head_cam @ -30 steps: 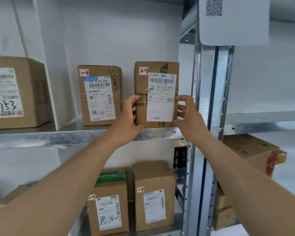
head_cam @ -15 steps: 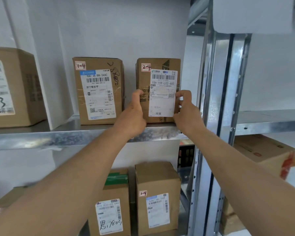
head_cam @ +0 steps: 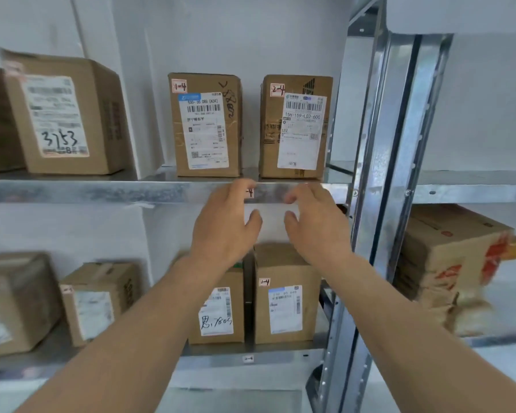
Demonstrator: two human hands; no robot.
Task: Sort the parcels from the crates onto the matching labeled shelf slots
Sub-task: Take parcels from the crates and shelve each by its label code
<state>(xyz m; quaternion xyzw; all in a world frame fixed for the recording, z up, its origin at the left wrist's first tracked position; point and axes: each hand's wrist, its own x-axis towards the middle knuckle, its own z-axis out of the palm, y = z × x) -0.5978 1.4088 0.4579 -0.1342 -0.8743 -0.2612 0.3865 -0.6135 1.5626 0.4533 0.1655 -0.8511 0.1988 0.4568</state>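
Now, hands: the left hand (head_cam: 224, 228) and the right hand (head_cam: 313, 231) are both up in front of the shelf edge (head_cam: 131, 192), fingers loose and spread, holding nothing.
Gap: the two hands are near each other but apart, with a small tag (head_cam: 250, 192) on the shelf edge showing between them (only a "4" can be read on it).
Parcel: the 2-4 box (head_cam: 295, 126) stands upright on the top shelf, right above the hands, and no hand touches it.
Next to it: the 1-4 box (head_cam: 206, 125) stands just beside it on the left, with a thin gap between.
Far left: a bigger box (head_cam: 66, 114) marked 3753 sits on the same shelf, well apart.
Below: two more boxes, one (head_cam: 218, 308) on the left and one (head_cam: 285, 296) on the right, stand side by side on the lower shelf, behind the arms.
Right side: a metal post (head_cam: 399, 144) runs up beside the 2-4 box.
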